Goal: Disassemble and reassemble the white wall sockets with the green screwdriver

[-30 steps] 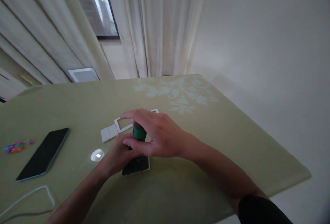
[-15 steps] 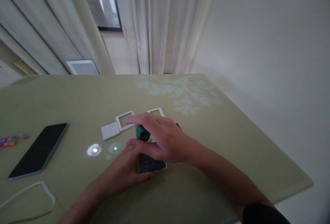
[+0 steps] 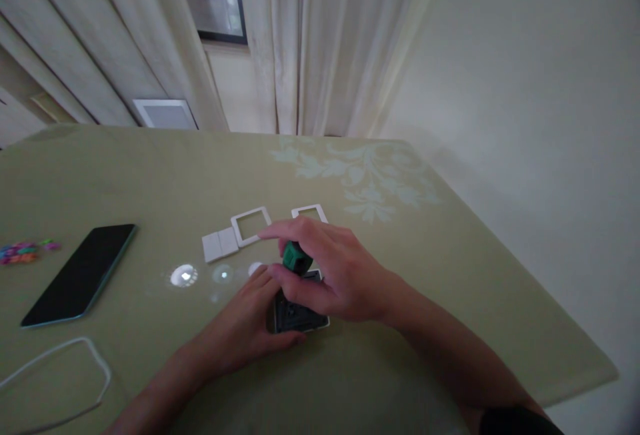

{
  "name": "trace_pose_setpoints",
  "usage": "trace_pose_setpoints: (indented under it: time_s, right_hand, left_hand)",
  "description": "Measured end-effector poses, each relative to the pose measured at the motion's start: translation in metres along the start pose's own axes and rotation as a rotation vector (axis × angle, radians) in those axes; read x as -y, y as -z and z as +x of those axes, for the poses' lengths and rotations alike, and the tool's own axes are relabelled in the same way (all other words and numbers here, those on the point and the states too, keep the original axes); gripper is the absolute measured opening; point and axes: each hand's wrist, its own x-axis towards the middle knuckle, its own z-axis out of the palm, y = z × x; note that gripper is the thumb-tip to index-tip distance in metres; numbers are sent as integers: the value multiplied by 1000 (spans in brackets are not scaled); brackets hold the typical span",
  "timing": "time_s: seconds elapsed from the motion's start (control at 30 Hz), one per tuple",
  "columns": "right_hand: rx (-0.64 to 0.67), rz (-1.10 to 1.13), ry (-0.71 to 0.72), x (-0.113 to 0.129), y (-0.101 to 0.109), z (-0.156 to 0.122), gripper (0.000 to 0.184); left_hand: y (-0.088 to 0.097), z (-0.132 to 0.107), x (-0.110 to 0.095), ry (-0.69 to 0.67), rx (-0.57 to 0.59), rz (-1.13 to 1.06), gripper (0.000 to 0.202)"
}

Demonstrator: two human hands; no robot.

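On a pale green counter point(image 3: 450, 275), we see two bare hands meet over one small job, a black tablet point(image 3: 80, 275) lying well off to their left. The right hand point(image 3: 330, 268) arches above, its fingers curled partway in with the handle caught between them and the thumb. The left hand point(image 3: 255, 318) is the lower of the two, its fingers and thumb spanning the left side of a dark panel point(image 3: 300, 318) and holding it; we cannot see those fingertips. The panel lies flat, directly below the right fingers, which hide its far corner and leave its long axis unclear to us. Just beyond sit white frames point(image 3: 236, 230) and a white plate point(image 3: 220, 245). Smallest is the green handle point(image 3: 296, 258), which we judge roughly upright over the panel; its lower end is hidden from us.
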Motion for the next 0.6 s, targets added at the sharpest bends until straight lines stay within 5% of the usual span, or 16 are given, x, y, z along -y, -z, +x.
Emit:
trace_pose_setpoints:
  time_s: [0.23, 0.6]
  right_hand:
    - [58, 4, 104, 1, 3, -3, 32]
    - [42, 54, 52, 2, 3, -1, 32]
  left_hand:
    - [-2, 0, 1, -24, 24, -31, 49]
    - [-4, -1, 0, 3, 35, -5, 52]
